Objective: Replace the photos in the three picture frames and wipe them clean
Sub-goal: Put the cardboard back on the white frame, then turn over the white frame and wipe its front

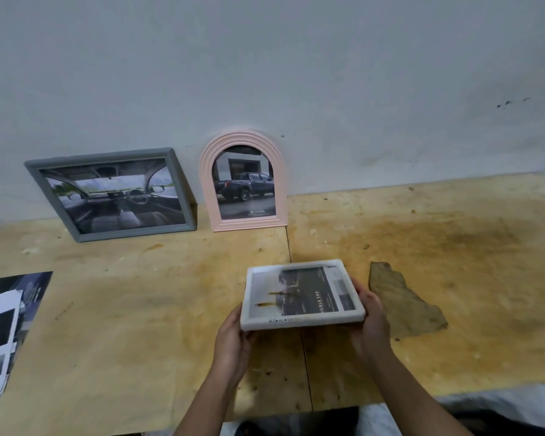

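A pale grey wall [296, 73] rises behind a stained plywood table [139, 325], and everything else is placed here against the white frame [301, 295] held above the table's middle. Well to the frame's far left, a grey rectangular frame [110, 193] leans against the wall, showing a car interior. Beyond the white frame and slightly left, a pink arched frame [244, 180] stands upright at the wall, holding a photo of a dark pickup truck. Far to its left, at the table's edge, lies a loose pile of printed photos [4, 322]. Just to its right a brown cloth [403, 302] lies flat on the table. The white frame itself is face up, tilted, with a dark printed photo inside. The left hand [233, 338] grips its near left corner, fingers curled beneath; the right hand [370, 322] clasps its right edge likewise.
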`<action>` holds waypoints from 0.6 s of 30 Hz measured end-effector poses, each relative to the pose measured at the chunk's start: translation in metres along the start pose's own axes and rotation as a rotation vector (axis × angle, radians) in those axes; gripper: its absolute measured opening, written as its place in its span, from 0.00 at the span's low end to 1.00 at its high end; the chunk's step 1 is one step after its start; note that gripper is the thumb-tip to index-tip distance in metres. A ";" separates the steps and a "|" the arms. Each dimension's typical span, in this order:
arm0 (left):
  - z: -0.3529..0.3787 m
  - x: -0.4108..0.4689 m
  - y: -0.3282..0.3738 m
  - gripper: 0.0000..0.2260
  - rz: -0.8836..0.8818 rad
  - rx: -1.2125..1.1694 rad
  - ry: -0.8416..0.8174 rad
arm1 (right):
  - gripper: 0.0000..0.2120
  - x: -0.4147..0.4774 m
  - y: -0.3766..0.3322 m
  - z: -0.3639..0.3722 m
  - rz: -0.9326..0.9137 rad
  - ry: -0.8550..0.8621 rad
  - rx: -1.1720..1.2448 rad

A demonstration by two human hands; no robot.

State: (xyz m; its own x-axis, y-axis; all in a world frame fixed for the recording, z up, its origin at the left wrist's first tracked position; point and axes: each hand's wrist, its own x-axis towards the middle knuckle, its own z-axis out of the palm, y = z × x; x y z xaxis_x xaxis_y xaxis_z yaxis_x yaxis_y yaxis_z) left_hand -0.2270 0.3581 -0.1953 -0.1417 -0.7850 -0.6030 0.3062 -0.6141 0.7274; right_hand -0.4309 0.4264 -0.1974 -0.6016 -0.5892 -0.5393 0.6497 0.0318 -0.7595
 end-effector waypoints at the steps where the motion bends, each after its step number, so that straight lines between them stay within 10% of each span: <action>1: -0.003 -0.001 -0.002 0.12 -0.053 -0.066 0.012 | 0.11 0.002 -0.002 -0.004 0.007 0.009 -0.064; 10: -0.006 0.006 -0.019 0.13 0.047 0.285 0.147 | 0.15 0.048 -0.050 -0.042 -0.525 0.065 -1.196; 14: -0.002 0.003 -0.028 0.14 0.182 0.437 0.318 | 0.32 0.061 -0.041 -0.079 -0.364 0.046 -1.749; 18: -0.010 -0.002 -0.038 0.11 0.259 0.592 0.334 | 0.25 0.058 -0.032 -0.087 -0.489 0.115 -1.938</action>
State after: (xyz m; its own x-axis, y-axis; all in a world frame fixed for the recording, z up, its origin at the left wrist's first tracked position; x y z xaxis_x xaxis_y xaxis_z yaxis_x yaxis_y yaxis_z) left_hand -0.2288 0.3835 -0.2250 0.1899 -0.9024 -0.3867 -0.2831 -0.4275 0.8586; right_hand -0.5269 0.4612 -0.2362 -0.6117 -0.7748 -0.1598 -0.7725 0.6285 -0.0902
